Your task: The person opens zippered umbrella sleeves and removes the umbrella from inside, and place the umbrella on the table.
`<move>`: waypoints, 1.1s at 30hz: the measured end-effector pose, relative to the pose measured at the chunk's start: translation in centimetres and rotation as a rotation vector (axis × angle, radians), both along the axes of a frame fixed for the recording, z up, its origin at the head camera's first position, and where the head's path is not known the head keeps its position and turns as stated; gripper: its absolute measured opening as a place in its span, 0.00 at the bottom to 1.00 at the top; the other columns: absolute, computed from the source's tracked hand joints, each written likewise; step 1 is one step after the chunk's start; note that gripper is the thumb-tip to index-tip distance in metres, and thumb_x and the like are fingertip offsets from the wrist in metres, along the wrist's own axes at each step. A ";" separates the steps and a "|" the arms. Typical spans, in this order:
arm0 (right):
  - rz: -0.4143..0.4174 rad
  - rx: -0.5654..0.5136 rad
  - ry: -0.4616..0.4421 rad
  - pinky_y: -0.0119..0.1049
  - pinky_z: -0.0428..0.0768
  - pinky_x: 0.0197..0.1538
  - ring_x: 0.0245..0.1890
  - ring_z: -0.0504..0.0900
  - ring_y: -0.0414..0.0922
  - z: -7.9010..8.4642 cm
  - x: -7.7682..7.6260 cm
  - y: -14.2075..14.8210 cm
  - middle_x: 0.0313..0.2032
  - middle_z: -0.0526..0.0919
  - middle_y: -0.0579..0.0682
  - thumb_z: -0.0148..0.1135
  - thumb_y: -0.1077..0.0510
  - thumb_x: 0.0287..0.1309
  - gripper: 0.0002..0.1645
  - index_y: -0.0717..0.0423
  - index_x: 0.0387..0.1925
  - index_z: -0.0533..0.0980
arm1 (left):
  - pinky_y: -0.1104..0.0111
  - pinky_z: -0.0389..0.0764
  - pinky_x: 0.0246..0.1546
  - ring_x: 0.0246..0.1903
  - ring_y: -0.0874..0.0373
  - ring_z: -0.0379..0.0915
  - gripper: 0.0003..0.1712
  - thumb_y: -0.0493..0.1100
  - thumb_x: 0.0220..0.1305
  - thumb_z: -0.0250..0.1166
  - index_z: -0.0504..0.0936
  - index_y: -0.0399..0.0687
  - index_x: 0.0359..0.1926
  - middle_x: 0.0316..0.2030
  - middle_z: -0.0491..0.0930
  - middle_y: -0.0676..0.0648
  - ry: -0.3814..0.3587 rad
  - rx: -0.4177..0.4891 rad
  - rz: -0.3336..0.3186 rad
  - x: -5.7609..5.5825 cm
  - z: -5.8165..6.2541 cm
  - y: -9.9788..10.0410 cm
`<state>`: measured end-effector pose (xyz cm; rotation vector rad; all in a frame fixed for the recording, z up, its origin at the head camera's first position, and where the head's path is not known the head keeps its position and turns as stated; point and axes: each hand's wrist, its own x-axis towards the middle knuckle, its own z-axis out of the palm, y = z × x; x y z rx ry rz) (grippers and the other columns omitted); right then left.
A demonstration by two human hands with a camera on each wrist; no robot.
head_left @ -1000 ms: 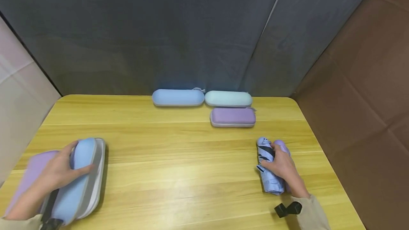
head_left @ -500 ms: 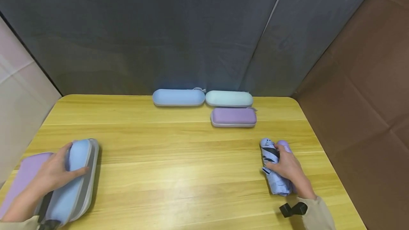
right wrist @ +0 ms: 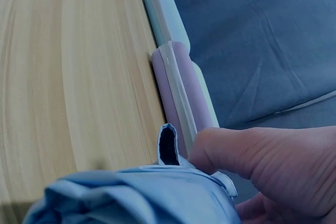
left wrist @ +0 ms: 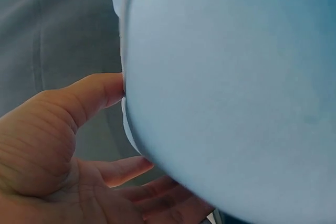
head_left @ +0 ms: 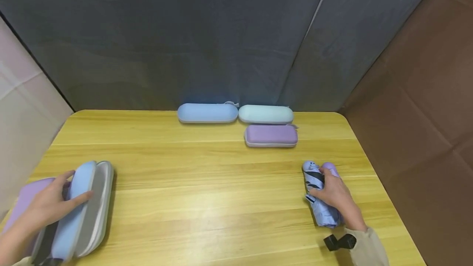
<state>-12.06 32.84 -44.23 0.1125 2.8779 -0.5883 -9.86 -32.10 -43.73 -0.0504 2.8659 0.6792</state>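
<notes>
At the left, my left hand (head_left: 46, 204) grips the light-blue lid (head_left: 72, 216) of a zip case, thumb on the edge facing right. The lid stands tilted up from its pale base (head_left: 101, 212), and grey lining shows between them. That lid (left wrist: 226, 87) fills most of the left wrist view. Near the right edge, my right hand (head_left: 334, 192) holds a folded blue umbrella (head_left: 321, 212) with dark marks, lying on the table. A purple rounded thing (head_left: 330, 168) lies against it, mostly hidden by the hand. The umbrella's blue fabric (right wrist: 131, 198) shows in the right wrist view.
Along the table's (head_left: 192, 184) far edge lie a blue case (head_left: 207, 113) and a mint case (head_left: 266, 114). A purple case (head_left: 271, 135) sits in front of the mint one. Another purple case (head_left: 29, 196) lies left of my left hand. Cloth walls surround the table.
My left hand has drawn the blue lid leftward, so the gap over the base is wider. My right hand and the umbrella appear slightly farther right.
</notes>
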 end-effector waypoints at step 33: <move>0.075 0.079 0.043 0.61 0.71 0.49 0.56 0.65 0.69 1.7 0.9 -0.5 0.57 0.63 0.75 0.70 0.55 0.48 0.46 0.72 0.63 0.58 | 0.34 0.63 0.39 0.46 0.21 0.55 0.46 0.52 0.64 0.59 0.51 0.14 0.60 0.47 0.56 0.13 0.204 -0.099 0.048 3.3 0.6 3.1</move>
